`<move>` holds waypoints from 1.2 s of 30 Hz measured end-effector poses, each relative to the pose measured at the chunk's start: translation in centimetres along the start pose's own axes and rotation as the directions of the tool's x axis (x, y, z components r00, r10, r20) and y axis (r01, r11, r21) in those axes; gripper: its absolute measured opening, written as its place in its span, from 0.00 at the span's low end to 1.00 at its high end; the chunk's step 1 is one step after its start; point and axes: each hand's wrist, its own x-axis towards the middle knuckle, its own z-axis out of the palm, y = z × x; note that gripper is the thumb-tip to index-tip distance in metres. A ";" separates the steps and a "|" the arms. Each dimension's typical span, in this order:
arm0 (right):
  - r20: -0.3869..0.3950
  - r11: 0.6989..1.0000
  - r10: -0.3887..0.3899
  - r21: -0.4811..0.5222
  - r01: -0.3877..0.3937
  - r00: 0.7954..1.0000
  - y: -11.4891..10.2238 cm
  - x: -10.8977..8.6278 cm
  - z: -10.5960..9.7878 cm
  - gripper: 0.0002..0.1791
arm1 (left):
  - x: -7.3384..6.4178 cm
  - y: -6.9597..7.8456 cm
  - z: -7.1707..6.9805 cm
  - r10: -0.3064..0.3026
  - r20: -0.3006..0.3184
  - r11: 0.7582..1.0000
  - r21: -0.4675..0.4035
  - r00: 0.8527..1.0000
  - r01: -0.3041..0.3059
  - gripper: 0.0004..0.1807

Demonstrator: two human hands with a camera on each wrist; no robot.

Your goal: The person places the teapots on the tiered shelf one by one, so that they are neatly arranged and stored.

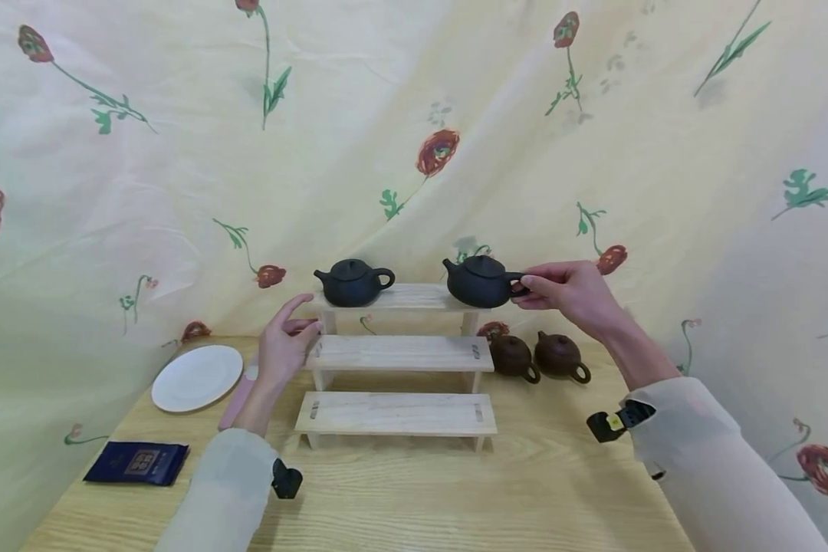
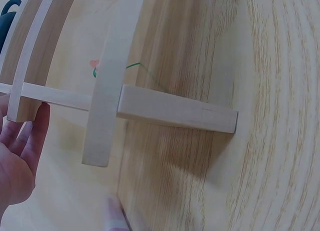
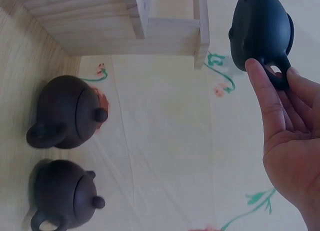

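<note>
My right hand [image 1: 571,293] pinches the handle of a black teapot [image 1: 481,282]. That pot overlaps the right end of the top shelf [image 1: 421,296] in the head view, its spout pointing left; in the right wrist view thumb and fingers [image 3: 270,103] are at its handle. A second black teapot [image 1: 352,284] sits on the left part of the same shelf, handle to the right. At the left end of the three-tier wooden stand [image 1: 400,353], my left hand [image 1: 286,345] holds on by the upper steps. Its fingertips [image 2: 42,113] lie around a shelf end in the left wrist view.
Two brown teapots [image 1: 513,359] [image 3: 65,193] stand on the table right of the stand. To the left lie a white plate [image 1: 197,378], a pink object [image 1: 238,395] partly behind my forearm, and a dark blue packet [image 1: 138,463]. Flowered cloth [image 1: 359,153] hangs behind.
</note>
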 end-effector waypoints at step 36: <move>0.060 0.999 0.021 -0.049 -0.018 0.998 0.7 6.0 5.0 0.17 | -0.2 0.1 0.1 0.017 -0.004 1.000 -0.008 1.000 -0.017 0.27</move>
